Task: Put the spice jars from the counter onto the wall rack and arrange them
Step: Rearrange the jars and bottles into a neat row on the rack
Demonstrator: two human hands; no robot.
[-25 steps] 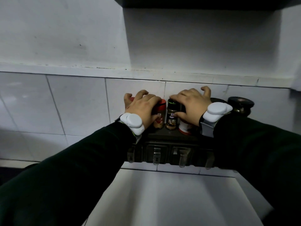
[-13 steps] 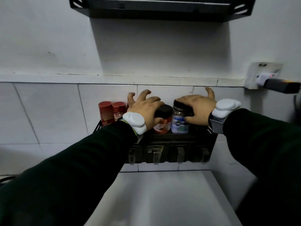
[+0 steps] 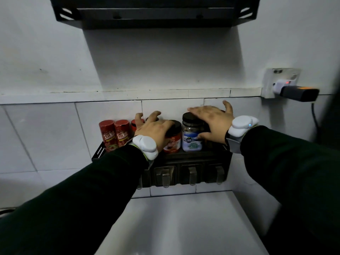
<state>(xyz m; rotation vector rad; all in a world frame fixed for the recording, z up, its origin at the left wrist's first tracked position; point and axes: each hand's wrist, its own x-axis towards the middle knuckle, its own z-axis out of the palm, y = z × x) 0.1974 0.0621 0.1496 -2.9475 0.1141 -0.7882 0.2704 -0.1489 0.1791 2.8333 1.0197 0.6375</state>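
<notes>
A black wall rack (image 3: 185,155) holds the spice jars. Two red shakers (image 3: 107,135) stand at its left end, with a third red lid (image 3: 134,124) behind them. My left hand (image 3: 153,130) lies over a red-labelled jar with a black lid (image 3: 173,143), fingers curled on the lid, thumb and index raised. To its right stands a blue-labelled jar with a black lid (image 3: 192,138). My right hand (image 3: 211,119) is spread flat over the jars to that jar's right, hiding them; its thumb touches the blue-labelled jar's side.
Metal hooks (image 3: 165,179) hang under the rack. A second black shelf (image 3: 156,15) is fixed higher on the wall. A wall socket with a plugged-in adapter (image 3: 294,91) sits at the right, its cable hanging down. The white counter (image 3: 184,227) lies below.
Both hands have shifted right along the rack, uncovering the red shakers. My right hand has flattened and spread over the right-hand jars. The view has tilted upward.
</notes>
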